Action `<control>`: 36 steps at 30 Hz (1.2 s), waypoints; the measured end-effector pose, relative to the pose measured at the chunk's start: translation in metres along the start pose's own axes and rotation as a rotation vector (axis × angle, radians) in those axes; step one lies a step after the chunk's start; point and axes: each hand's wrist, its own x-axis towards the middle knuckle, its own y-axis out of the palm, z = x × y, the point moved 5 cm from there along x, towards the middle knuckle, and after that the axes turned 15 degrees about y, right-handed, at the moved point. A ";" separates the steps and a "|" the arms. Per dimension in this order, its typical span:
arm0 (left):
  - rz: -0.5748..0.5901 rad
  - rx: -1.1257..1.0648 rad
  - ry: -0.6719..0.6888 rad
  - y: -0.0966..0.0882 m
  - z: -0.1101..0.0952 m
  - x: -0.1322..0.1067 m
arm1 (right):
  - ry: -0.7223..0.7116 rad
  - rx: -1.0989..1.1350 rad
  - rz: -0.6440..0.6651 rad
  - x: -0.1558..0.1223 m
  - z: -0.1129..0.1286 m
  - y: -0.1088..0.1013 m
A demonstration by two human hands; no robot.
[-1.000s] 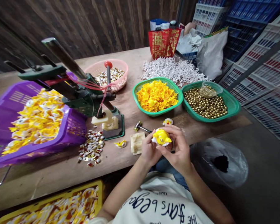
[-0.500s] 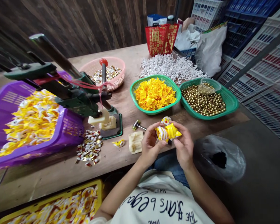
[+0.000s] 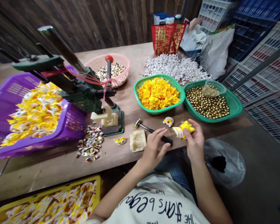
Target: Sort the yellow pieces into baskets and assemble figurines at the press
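My right hand (image 3: 194, 140) pinches a small yellow and white toy piece (image 3: 184, 128) above the wooden table's front edge (image 3: 60, 174). My left hand (image 3: 154, 147) has its fingers spread and holds nothing; it hovers just above a small hammer (image 3: 151, 130) with a black handle. A cream wooden block (image 3: 137, 140) lies left of that hand. A small painted toy face (image 3: 168, 121) rests beyond the hammer.
A green lever press (image 3: 84, 90) stands at the left centre. Purple basket (image 3: 72, 123) of yellow pieces at left, pink basket (image 3: 100, 60), green baskets of yellow shells (image 3: 158, 110) and gold bells (image 3: 235, 105). White pieces pile (image 3: 175, 67), red bag (image 3: 167, 39), crates (image 3: 259, 62) right. Yellow crate (image 3: 49, 196) under the table.
My hands have parted. The right hand has carried the yellow piece to the right, and the left hand has let go of it and opened over the hammer.
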 end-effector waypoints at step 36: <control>-0.084 1.109 0.019 -0.023 0.038 -0.094 | -0.651 -0.822 -0.124 0.083 -0.044 0.005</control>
